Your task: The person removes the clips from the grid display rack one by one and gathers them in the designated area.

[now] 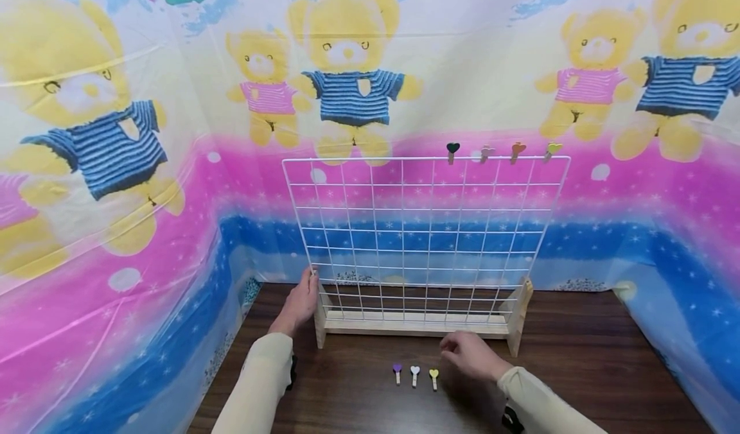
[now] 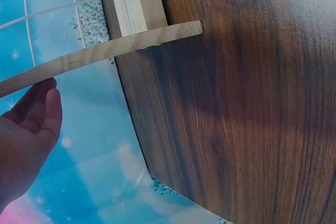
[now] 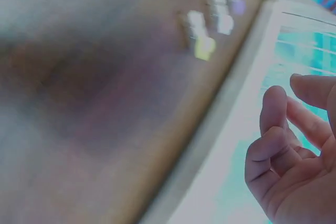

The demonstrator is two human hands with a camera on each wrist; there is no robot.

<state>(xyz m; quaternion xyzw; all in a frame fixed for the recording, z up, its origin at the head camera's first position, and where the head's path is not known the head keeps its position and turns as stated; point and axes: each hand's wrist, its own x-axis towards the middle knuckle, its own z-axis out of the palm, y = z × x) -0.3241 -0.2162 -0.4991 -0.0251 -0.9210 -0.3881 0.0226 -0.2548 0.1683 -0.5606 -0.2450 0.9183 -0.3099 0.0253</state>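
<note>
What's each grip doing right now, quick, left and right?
Left grip: open, touching the wooden side support, not grasping it.
Right grip: open, loosely curled, holding nothing.

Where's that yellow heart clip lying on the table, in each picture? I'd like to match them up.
Head: the yellow heart clip is low, right of centre, rightmost of three clips in a row.
Left wrist: not in this picture.
Right wrist: upper part, right of centre, blurred; lowest of the three.
Shared landmark: the brown tabletop.
</note>
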